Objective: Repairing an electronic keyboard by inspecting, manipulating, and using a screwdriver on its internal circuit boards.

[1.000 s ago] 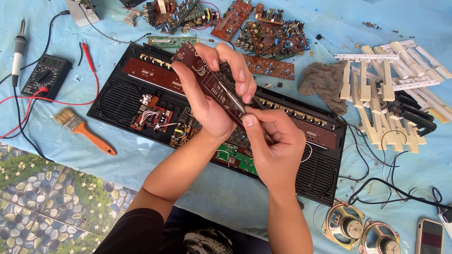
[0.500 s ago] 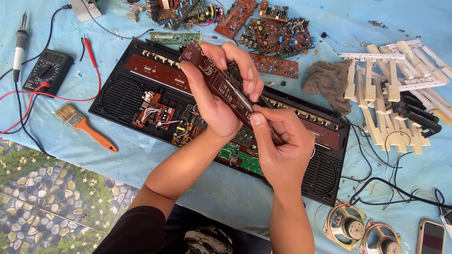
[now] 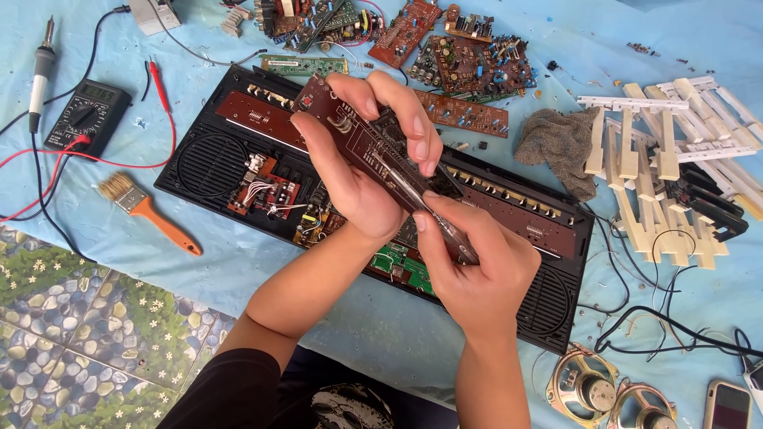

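My left hand [image 3: 358, 171] grips a long brown circuit board [image 3: 338, 119], held tilted above an opened black keyboard case [image 3: 199, 163]. My right hand [image 3: 477, 266] is shut on a screwdriver [image 3: 413, 195] with a dark handle; its metal shaft lies along the board and its tip touches the board's middle. Inside the case I see small red boards with wires [image 3: 266, 187] and a green board [image 3: 405, 266]. Part of the case is hidden behind both hands.
An orange-handled brush [image 3: 147, 210], a multimeter [image 3: 87, 115] with red leads and a soldering iron [image 3: 40, 75] lie left. Loose circuit boards [image 3: 469, 63] lie at the top. A grey rag [image 3: 556, 143] and white keys [image 3: 660, 159] are right; two speakers [image 3: 612, 393] and a phone [image 3: 727, 405] bottom right.
My hands and the board shifted slightly right and down in view. The screwdriver moved along the board toward its middle. My left grip stays the same.
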